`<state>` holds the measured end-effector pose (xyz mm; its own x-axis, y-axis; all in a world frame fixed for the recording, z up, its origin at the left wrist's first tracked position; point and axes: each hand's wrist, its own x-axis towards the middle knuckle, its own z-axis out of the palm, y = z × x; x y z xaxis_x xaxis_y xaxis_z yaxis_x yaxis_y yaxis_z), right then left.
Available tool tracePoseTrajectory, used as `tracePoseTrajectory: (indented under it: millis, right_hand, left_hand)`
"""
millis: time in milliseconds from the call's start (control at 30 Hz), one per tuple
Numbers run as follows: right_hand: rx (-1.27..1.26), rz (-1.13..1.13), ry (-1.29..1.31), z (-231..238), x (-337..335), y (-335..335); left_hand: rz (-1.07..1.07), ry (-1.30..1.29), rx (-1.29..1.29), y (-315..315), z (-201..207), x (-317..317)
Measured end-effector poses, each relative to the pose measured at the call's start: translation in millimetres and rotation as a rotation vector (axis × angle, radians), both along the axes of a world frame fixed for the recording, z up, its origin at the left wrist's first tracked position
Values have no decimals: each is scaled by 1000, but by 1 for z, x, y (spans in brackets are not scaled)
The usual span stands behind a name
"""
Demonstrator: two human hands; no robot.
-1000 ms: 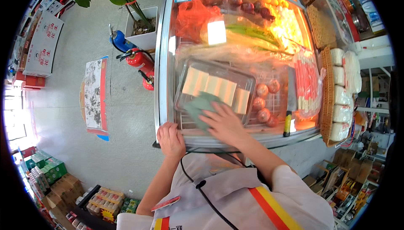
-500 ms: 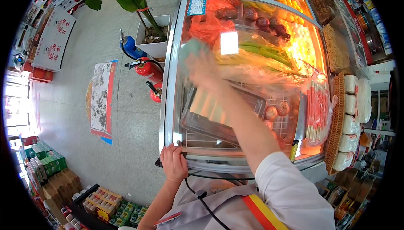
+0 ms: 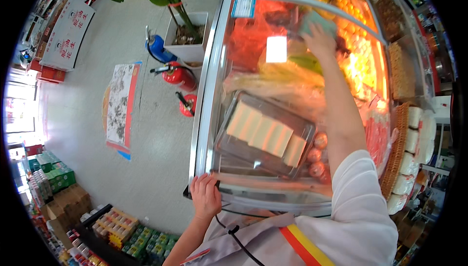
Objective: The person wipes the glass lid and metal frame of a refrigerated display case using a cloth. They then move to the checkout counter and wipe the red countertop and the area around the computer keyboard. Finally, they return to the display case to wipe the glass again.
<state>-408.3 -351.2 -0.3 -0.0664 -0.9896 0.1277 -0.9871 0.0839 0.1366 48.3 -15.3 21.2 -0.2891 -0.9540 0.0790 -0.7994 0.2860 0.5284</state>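
My right hand (image 3: 320, 41), somewhat blurred, presses a green-grey cloth (image 3: 317, 24) against the glass top (image 3: 276, 78) of a lit display case. Its arm reaches over the right part of the glass. At the near left corner, my left hand (image 3: 205, 197) has its fingers bent over the metal edge of the display case (image 3: 201, 161). Beneath the glass lies a dark clear tray (image 3: 239, 150) with several pale rectangular slabs (image 3: 263, 130) in it. Onions (image 3: 317, 155) sit beside the tray, partly behind my arm. Bagged green vegetables (image 3: 307, 62) lie farther back.
Left of the case stand a white plant pot (image 3: 187, 50), a blue cylinder (image 3: 161, 49) and red fire extinguishers (image 3: 179, 76). A wicker basket (image 3: 397, 149) of white rolls runs along the right side. Stacked cartons (image 3: 114, 224) stand at the lower left.
My right hand has swept the cloth from the left side of the glass to the far right, uncovering the tray. The view has shifted slightly; my left hand stays at the corner.
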Motion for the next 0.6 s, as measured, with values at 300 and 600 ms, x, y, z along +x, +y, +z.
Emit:
tracePoseTrajectory:
  millis: [300, 600]
  right_hand:
    - [213, 651, -463, 20, 262, 225]
    - [-56, 21, -49, 31, -16, 187]
  left_hand:
    - [32, 21, -22, -1, -1, 0]
    - [0, 33, -48, 3, -1, -1]
